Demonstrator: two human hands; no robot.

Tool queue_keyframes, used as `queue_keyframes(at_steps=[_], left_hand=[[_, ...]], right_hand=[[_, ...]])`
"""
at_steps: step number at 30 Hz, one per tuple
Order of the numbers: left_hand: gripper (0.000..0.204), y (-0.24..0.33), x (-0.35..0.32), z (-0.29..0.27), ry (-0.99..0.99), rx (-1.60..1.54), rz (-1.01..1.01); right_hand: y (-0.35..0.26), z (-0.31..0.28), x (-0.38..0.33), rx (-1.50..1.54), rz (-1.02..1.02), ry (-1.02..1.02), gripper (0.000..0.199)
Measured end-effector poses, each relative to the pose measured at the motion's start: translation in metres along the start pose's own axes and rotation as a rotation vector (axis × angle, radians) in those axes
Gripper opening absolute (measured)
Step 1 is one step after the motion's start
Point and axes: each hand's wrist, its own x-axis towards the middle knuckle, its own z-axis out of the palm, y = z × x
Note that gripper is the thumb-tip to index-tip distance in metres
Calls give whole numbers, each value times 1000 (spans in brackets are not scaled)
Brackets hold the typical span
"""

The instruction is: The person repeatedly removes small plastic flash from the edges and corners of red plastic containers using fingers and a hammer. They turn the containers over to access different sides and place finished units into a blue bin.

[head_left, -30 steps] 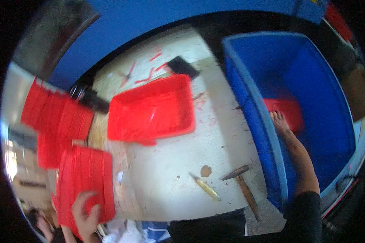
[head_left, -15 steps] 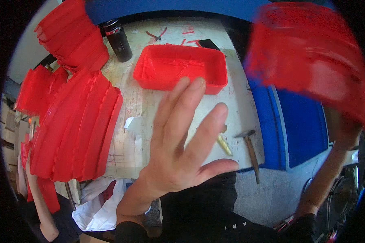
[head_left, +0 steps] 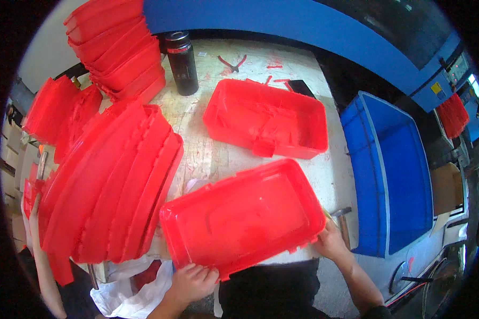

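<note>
A shallow red plastic tray (head_left: 245, 212) with small tabs along its rim is held tilted over the near part of the table, in both hands. My left hand (head_left: 194, 282) grips its near left edge, fingers curled over the rim. At its right end, my right hand (head_left: 331, 242) is closed on the corner, with some fingers hidden beneath. Just beyond it stands a deeper red plastic bin (head_left: 298, 149) with red scraps inside. A hammer (head_left: 344, 226) lies partly hidden beside my right hand.
Nested red trays (head_left: 112, 196) lean at left, with a taller red stack (head_left: 114, 50) behind. A black bottle (head_left: 182, 66), pliers (head_left: 233, 65) and red scraps are on the table (head_left: 194, 146). A blue crate (head_left: 366, 175) stands right. Another person's arm (head_left: 43, 266) shows lower left.
My right hand has brought the red tray from the raised far right down to the middle. My left hand, empty and spread before, now grips its edge. The view has shifted.
</note>
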Motion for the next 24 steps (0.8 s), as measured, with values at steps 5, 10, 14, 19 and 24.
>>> queue_keyframes(at_steps=[5, 10, 14, 19, 24], left_hand=[[24, -17, -10, 8, -192, -55, 125], [24, -15, -2, 11, -117, -81, 177], [31, -3, 23, 3, -266, -74, 169], [39, 4, 58, -21, -146, -231, 99], [19, 16, 89, -51, 217, -523, -177]], right_hand=[[11, -74, 54, 31, 74, -64, 22], [21, -87, 229, -70, -305, 224, 18], [30, -17, 343, -353, -411, -38, 26], [22, -32, 347, -300, -350, 61, 20], [-29, -100, 228, 1474, 116, 152, 13]])
